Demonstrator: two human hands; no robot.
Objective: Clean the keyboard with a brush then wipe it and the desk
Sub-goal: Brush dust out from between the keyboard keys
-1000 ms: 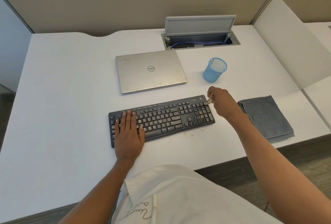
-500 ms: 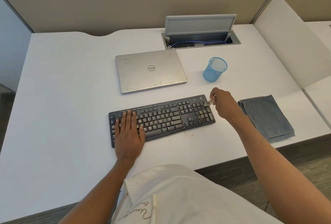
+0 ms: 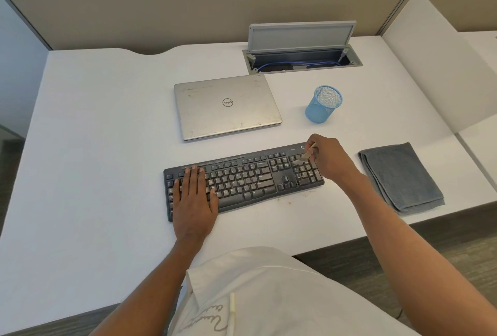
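A black keyboard lies on the white desk, with pale crumbs among the number-pad keys. My left hand rests flat on the keyboard's left end, fingers straight. My right hand grips a small brush over the top of the number pad, its bristles touching the keys. A folded grey cloth lies on the desk to the right of the keyboard, untouched.
A closed silver laptop lies behind the keyboard. A blue mesh pen cup stands to its right. An open cable hatch sits at the back. A white divider rises at the right. Small specks lie on the desk near the keyboard's front edge.
My right hand with the brush has moved slightly left and down from the keyboard's top right corner onto the number-pad keys. My left hand has stayed in place.
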